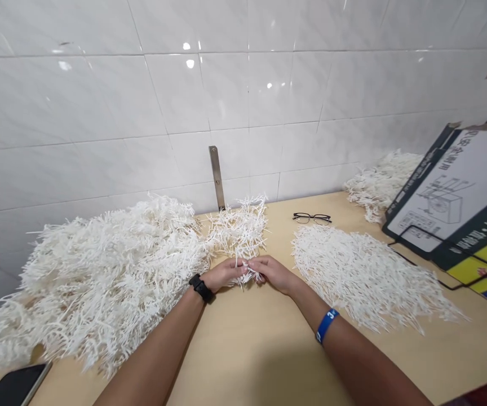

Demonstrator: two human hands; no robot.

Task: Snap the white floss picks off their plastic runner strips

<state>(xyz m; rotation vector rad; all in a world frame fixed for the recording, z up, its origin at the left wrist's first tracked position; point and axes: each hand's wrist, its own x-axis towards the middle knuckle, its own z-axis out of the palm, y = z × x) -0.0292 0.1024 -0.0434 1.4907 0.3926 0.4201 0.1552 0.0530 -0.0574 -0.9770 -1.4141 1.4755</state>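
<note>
My left hand (pixel 225 273) and my right hand (pixel 272 272) meet over the middle of the table, fingertips pinched around a small cluster of thin white branching strips (pixel 249 274). The strips look like plastic, but their exact kind is unclear. Just behind my hands lies a small loose pile of the same strips (pixel 243 228). A large tangled heap of white strips (pixel 120 265) spreads to the left, close against my left wrist. On the right, separate straight white pieces (pixel 366 276) lie in a flatter pile.
Black-framed glasses (pixel 311 217) lie behind the right pile. A printed cardboard box (pixel 442 197) with a black wire frame (pixel 459 282) stands at the right, another white heap (pixel 383 177) behind it. A phone (pixel 15 386) rests at the front left. A metal strip (pixel 217 177) stands against the tiled wall.
</note>
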